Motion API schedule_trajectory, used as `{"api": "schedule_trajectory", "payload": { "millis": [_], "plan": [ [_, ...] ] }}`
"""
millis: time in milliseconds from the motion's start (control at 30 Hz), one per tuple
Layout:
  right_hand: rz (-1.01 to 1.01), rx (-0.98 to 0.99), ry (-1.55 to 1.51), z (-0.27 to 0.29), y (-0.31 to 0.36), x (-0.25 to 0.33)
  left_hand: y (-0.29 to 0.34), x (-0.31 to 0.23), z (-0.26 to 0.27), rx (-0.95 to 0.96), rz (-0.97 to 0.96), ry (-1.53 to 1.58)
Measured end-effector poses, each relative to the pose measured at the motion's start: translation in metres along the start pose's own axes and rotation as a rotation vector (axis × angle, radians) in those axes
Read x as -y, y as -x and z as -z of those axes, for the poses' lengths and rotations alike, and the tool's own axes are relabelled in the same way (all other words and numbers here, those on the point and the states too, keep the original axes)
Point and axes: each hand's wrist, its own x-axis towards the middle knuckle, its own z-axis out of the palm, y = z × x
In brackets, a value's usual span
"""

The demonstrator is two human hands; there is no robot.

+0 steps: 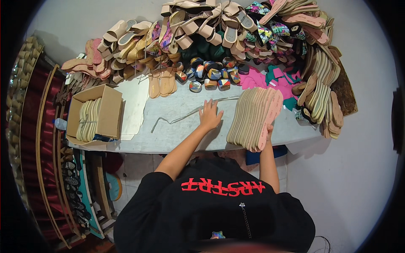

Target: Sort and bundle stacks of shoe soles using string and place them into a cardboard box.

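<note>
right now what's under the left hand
A thin, bent silvery strip passes beneath the left hand, showing on both sides, over the pale tabletop. The stretch and surface directly below the hand are covered.

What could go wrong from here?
1. The stack of insoles might fan out or slip: the right hand supports its right side, and no tie shows around it.
2. The thin grey strip could shift: the left hand lies at its middle, leaving the left end loose.
3. The cardboard box, near the table's front edge, might get knocked off.
</note>
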Motion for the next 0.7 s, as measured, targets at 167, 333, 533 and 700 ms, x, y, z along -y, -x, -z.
{"api": "schedule_trajectory", "payload": {
  "millis": [167,333,533,700],
  "plan": [
    [0.031,-0.031,-0.004,0.019,0.006,0.022,0.012,0.045,-0.019,-0.095,-0.109,-0.337],
    [0.054,-0.066,-0.019,0.045,0.022,0.04,0.042,0.063,0.001,-0.05,-0.305,-0.277],
    [0.092,-0.088,-0.031,0.064,0.037,0.052,0.06,0.074,0.026,-0.047,-0.409,-0.281],
    [0.138,-0.114,-0.03,0.069,0.043,0.057,0.01,0.019,0.012,-0.268,-0.51,-0.12]
  ]
}}
